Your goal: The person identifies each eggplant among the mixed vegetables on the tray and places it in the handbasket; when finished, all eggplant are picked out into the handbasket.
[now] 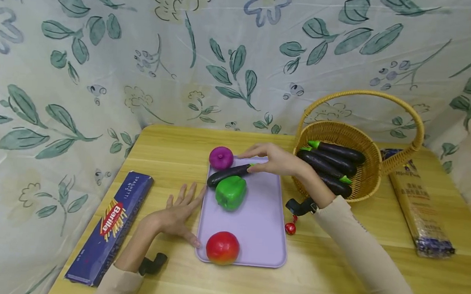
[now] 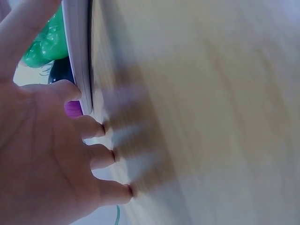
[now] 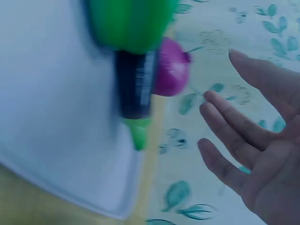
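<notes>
A lilac tray [image 1: 260, 225] lies on the wooden table, bearing a purple onion [image 1: 221, 158], an eggplant [image 1: 227, 175], a green bell pepper [image 1: 231, 193] and a red mango-like fruit [image 1: 223, 248]. My left hand [image 1: 176, 215] rests with spread fingers beside the tray's left edge; its fingertips meet the table in the left wrist view. Over the tray's far right part hovers my right hand [image 1: 277, 160], fingers apart and holding nothing. In the right wrist view this hand [image 3: 267, 145] stands clear of the eggplant [image 3: 135, 86] and its green stem end.
A wicker basket [image 1: 372, 184] with a tall handle holds several eggplants [image 1: 331, 164] at the right. Beyond it lies a pasta packet [image 1: 418, 203]. A blue Barilla spaghetti box [image 1: 111, 227] lies on the left. A small red trinket [image 1: 290, 228] sits by the tray.
</notes>
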`<state>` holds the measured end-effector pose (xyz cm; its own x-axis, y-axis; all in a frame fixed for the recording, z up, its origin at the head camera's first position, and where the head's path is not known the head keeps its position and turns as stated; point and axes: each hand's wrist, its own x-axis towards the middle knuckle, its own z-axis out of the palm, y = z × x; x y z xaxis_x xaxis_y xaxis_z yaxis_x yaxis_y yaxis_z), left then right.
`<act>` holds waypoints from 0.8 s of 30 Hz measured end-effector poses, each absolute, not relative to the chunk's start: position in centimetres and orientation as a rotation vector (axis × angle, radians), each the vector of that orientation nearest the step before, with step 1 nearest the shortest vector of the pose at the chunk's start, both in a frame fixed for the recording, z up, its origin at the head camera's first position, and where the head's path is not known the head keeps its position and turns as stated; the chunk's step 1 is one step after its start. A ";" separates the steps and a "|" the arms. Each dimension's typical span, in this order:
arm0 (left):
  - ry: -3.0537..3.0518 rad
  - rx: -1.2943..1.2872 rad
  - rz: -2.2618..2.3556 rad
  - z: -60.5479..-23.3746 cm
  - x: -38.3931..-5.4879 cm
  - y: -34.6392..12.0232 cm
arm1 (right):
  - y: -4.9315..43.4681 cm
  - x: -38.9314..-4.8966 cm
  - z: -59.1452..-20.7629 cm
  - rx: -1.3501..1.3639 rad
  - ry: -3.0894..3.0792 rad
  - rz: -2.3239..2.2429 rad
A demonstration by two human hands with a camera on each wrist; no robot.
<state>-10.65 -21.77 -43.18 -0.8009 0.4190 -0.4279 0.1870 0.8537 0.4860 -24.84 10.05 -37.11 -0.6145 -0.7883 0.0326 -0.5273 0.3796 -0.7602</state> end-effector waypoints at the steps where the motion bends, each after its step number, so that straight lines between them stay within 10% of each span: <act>1: 2.493 0.441 0.577 -43.2 -10.7 -21.8 | 9.7 -25.1 -37.9 -1.139 2.298 -1.096; 24: 2.492 0.439 0.576 -43.4 -10.8 -22.0 | 8.2 -27.5 -43.0 -1.096 2.262 -1.117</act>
